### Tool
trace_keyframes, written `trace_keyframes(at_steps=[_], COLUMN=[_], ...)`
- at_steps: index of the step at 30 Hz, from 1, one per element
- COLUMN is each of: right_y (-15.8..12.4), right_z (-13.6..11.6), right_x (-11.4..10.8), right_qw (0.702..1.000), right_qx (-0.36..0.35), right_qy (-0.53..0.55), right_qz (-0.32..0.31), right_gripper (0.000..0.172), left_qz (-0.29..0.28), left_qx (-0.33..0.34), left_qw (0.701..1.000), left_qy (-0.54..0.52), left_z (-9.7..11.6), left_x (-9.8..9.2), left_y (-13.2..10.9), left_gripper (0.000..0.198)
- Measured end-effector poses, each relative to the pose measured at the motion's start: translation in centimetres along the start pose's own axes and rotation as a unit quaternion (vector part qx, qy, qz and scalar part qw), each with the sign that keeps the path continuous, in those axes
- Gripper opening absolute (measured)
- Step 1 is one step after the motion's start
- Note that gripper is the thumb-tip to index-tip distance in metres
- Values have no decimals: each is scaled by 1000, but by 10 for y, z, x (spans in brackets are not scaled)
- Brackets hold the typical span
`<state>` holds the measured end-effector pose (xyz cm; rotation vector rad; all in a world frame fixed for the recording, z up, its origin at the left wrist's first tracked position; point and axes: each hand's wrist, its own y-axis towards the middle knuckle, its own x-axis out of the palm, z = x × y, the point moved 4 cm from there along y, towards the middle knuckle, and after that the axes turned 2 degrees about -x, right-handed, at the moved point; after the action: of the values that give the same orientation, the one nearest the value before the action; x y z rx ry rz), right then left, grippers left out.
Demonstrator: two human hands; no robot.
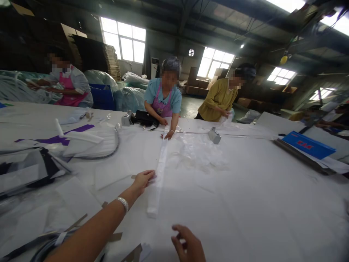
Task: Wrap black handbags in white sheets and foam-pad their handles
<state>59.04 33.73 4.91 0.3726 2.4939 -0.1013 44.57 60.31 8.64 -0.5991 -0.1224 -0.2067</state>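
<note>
1. White strip (156, 193), long and narrow, lies flat on the white desk (259, 196), running from the near middle toward the person (163, 92) opposite.
2. The left hand (143, 180) reaches in from the left, its fingertips at the strip's left edge, partway along. One cannot tell whether they pinch it or only touch it. A pale bracelet (123, 204) circles that wrist.
3. The right hand (191, 245) is near the bottom edge of the view, beyond the strip's near end and to its right. Its fingers are curled, with a gap between thumb and forefinger, and it does not touch the strip.
4. At the far end, the person opposite, in a blue shirt and a purple apron, leans over the desk with a hand (169, 134) on the strip.
5. Just right of the strip lies a spread of clear plastic (196, 153), with a grey block (215, 135) beyond it.
6. A black bag (145, 118) sits by the far edge. To the left are a purple piece (54, 139), a white tube (58, 127) and loose white sheets (76, 193).
7. Far right, a blue box (308, 144) shows red lettering.
8. Farther back, a person in a yellow top (220, 96) handles something whitish, and a person in a pink apron (67, 89) is at the left.
</note>
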Motion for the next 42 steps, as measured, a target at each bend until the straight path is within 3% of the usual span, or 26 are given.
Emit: trace_keyframes(at_steps=[3, 6, 10, 13, 22, 31, 42], right_y=[63, 115, 143, 140, 112, 115, 111], right_z=[-30, -45, -40, -35, -44, -39, -36], right_x=[15, 39, 68, 75, 64, 64, 66], right_qw=[994, 991, 987, 986, 997, 996, 991], right_qx=[23, 41, 58, 71, 58, 59, 60], right_qy=[99, 123, 142, 140, 27, -43, -93], right_qz=[28, 14, -46, -65, -33, -59, -71], right_gripper=[38, 45, 21, 13, 58, 70, 81], left_qz=[-2, -9, -19, -27, -50, -9, 4], left_qx=[2, 7, 30, 59, 179, 213, 224], left_qw=[1000, 1000, 999, 996, 946, 895, 875], left_qy=[-9, -8, 14, 60, 264, 391, 429], left_z=[-8, -14, -19, -20, -21, -25, -31], left_x=[1, 4, 7, 7, 3, -1, 4], left_y=[16, 28, 38, 43, 51, 60, 58], left_gripper=[12, 13, 15, 17, 18, 23, 18])
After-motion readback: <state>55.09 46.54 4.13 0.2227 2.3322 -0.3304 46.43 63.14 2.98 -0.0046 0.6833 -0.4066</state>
